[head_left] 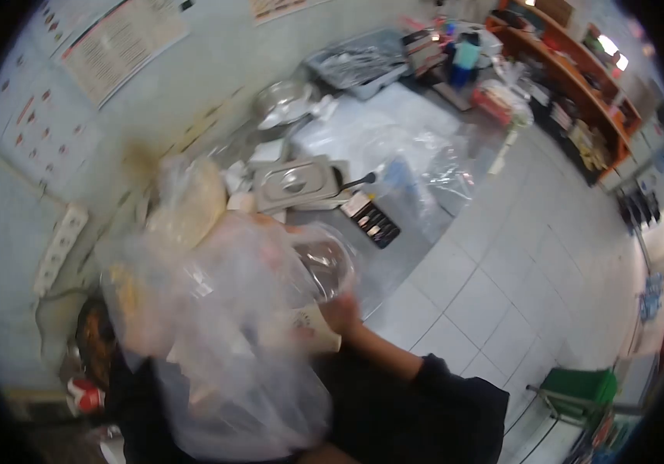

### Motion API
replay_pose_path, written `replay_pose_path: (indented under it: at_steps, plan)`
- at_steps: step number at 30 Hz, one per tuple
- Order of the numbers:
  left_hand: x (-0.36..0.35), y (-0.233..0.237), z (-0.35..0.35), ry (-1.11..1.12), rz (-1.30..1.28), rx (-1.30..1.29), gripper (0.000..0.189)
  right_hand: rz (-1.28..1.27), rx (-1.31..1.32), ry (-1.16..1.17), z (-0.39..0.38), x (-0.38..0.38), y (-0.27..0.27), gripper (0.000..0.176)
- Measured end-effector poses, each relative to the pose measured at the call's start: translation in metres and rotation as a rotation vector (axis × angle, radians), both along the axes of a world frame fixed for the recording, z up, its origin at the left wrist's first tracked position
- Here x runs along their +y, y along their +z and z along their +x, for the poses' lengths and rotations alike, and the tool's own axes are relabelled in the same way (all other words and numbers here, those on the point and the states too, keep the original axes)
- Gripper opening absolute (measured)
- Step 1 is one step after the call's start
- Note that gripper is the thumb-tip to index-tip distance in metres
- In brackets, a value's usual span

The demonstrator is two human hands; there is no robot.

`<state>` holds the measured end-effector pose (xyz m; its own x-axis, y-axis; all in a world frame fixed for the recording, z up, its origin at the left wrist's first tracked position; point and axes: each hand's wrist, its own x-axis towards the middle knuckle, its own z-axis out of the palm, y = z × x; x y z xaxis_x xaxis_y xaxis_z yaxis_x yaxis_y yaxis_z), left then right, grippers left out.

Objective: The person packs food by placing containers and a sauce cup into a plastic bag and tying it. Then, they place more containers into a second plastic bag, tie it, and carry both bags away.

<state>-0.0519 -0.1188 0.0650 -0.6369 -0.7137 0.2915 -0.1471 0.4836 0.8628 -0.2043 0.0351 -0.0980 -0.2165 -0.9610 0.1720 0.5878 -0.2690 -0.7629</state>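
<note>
At the plastic bag's (250, 379) right side, my right hand (340, 312) meets the clear container's (322, 264) near edge, grip I cannot tell.

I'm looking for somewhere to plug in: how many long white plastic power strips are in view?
1: the long white plastic power strip, slanted against the pale wall at the picture's left. Others may be hidden behind the large translucent plastic bag.
</note>
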Motion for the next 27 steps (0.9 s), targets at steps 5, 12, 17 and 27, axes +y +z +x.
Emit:
replay_pose_path:
  at_steps: [5,12,17,27]
  plan:
    - [0.017,0.013,-0.006,-0.029,-0.008,-0.007,0.022,0.243,-0.523,0.64,-0.01,-0.009,0.011,0.091]
    - [0.021,0.018,-0.023,-0.11,-0.049,-0.028,0.014,0.367,-0.692,0.724,-0.002,-0.012,0.0,0.084]
    - [0.018,0.012,-0.041,-0.184,-0.086,-0.038,0.01,0.28,0.017,-0.063,-0.009,-0.012,0.0,0.088]
    - [-0.011,-0.052,-0.087,-0.701,-0.091,0.071,0.011,0.162,0.393,0.033,-0.087,0.022,-0.002,0.1]
